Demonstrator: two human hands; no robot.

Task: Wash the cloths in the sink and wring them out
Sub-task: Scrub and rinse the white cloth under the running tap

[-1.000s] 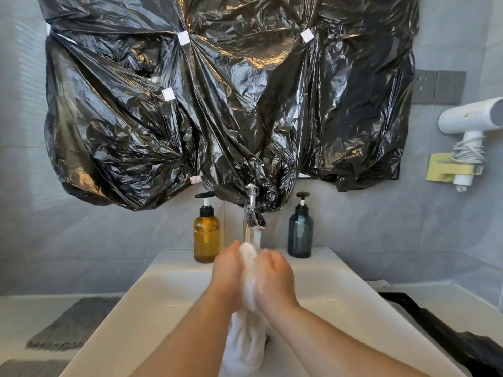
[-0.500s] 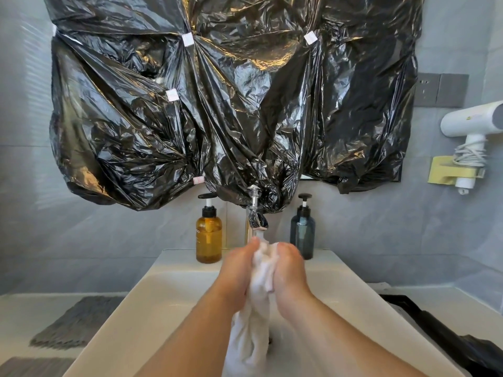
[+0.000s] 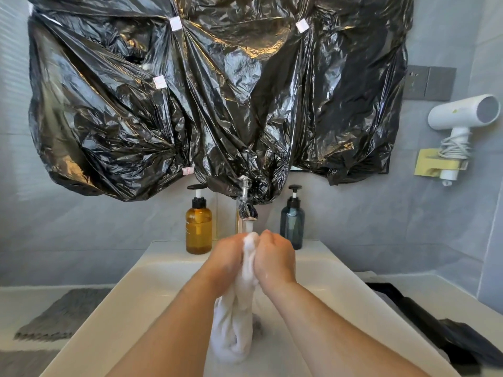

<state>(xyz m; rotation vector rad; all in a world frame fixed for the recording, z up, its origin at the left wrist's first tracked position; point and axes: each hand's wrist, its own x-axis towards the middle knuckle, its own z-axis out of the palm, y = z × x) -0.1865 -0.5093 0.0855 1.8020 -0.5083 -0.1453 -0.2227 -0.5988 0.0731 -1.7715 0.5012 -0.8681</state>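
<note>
Head view looks down on the soaked white cloth (image 3: 239, 317), bunched into a thick rope above the basin of the white rectangular ceramic sink (image 3: 114, 317). My left hand (image 3: 227, 261) has its grip closed round the cloth's upper part from the left. My right hand (image 3: 275, 261) has its grip closed round the same part from the right, and the knuckles of both nearly meet. The cloth's top pokes out between my fists, right under the thin stream of water (image 3: 249, 226) falling from the chrome tap (image 3: 246, 205). Its lower end hangs down and lies folded on the sink floor.

On the sink's back ledge an amber pump bottle (image 3: 198, 229) stands left of the tap and a dark blue pump bottle (image 3: 292, 227) right of it. Crinkled black plastic sheeting (image 3: 190, 104) is taped over the wall above, and its lowest fold hangs just behind the tap's top. Farther right on the grey wall, a white hair dryer (image 3: 462, 112) sits in a yellow holder (image 3: 432, 165), below a grey socket plate (image 3: 428, 83). A grey ribbed cloth (image 3: 62, 314) lies flat on the bench (image 3: 16, 300) left of the sink, and a black fabric thing (image 3: 435, 330) lies on the right.
</note>
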